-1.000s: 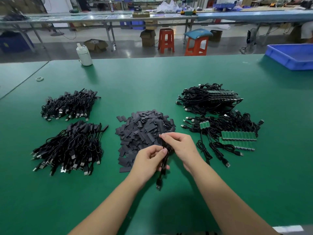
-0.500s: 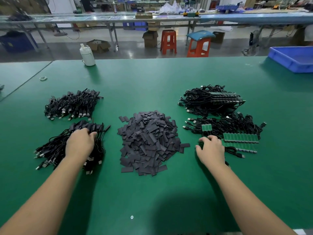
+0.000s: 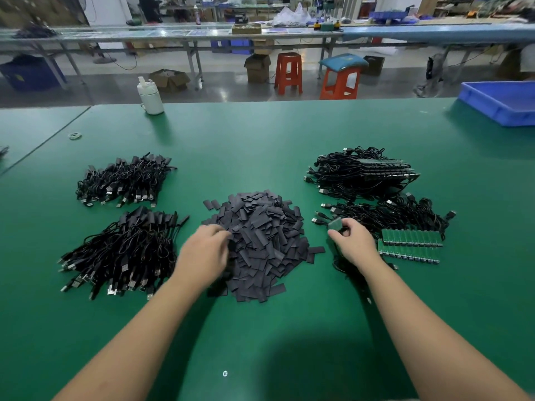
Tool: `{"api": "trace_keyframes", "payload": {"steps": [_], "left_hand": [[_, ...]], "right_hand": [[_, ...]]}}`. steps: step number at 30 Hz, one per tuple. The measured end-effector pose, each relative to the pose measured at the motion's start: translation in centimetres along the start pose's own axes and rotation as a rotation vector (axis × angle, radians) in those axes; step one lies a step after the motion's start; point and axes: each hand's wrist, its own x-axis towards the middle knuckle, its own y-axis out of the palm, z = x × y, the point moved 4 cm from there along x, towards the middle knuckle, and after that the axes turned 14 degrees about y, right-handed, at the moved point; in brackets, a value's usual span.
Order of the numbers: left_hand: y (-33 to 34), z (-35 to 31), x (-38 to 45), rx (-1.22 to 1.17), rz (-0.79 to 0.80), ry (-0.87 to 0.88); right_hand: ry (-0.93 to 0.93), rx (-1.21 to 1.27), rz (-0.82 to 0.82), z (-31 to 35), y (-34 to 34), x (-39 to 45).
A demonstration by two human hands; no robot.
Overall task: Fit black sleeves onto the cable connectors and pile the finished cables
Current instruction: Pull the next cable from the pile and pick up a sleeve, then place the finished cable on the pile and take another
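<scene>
On the green tabletop [image 3: 260, 140], the left hand [image 3: 202, 253] has swung from the finished cables [image 3: 121, 256] at 9 o'clock to the sleeves [image 3: 260, 235] (grip unclear), while the right hand [image 3: 354, 241] pinches a fresh connector [image 3: 335, 224] at 3 o'clock, starting another cable.

I am seeing no lettering, label, brand or number that I can read on anything in front of me, the print on the far benches and boxes being too small and blurred to make out.
</scene>
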Motion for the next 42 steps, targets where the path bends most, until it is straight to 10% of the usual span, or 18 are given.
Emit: {"api": "trace_keyframes", "payload": {"steps": [8, 29, 38, 42], "left_hand": [[3.2, -9.4, 3.1, -1.085, -0.010, -0.436], [2.9, -11.9, 4.2, -0.894, -0.228, -0.503], [3.3, -10.9, 3.0, -1.089, -0.067, -0.337], [3.2, -9.8, 2.5, -1.170, -0.066, -0.349]], "right_hand": [[-0.307, 0.091, 0.094, 3.0, 0.4, -5.7], [-0.370, 0.107, -0.206, 2.1, 1.1, -9.5], [-0.278, 0.160, -0.444, 1.4, -5.7, -4.6], [-0.159, 0.060, -0.227, 0.8, -5.0, -1.3]]}}
